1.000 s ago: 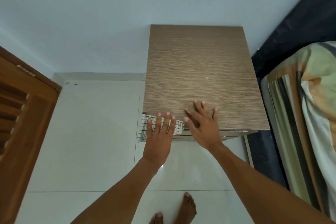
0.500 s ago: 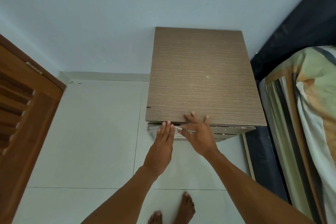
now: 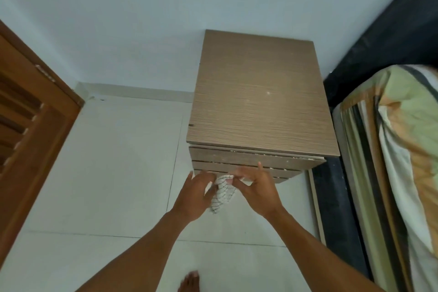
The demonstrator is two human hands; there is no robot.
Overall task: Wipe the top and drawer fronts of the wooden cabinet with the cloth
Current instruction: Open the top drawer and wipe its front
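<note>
The wooden cabinet (image 3: 258, 92) stands against the pale wall, its brown grained top bare. Its drawer fronts (image 3: 251, 160) show as stacked strips below the top's front edge. A white cloth with a dark grid pattern (image 3: 221, 194) hangs bunched between my two hands, just in front of the lower drawer fronts. My left hand (image 3: 193, 197) grips the cloth from the left. My right hand (image 3: 257, 191) pinches its upper edge from the right, fingers near the lowest drawer front.
A brown louvred wooden door (image 3: 30, 130) stands at the left. A bed with a striped green and orange cover (image 3: 403, 149) lies at the right, close beside the cabinet, over a dark frame (image 3: 331, 197). White floor tiles (image 3: 113, 161) spread in front; my bare foot (image 3: 189, 282) shows below.
Both hands dropped from the cabinet's front edge down to the lower drawer fronts. The cloth, spread flat under my left hand before, is now gathered and held between both hands.
</note>
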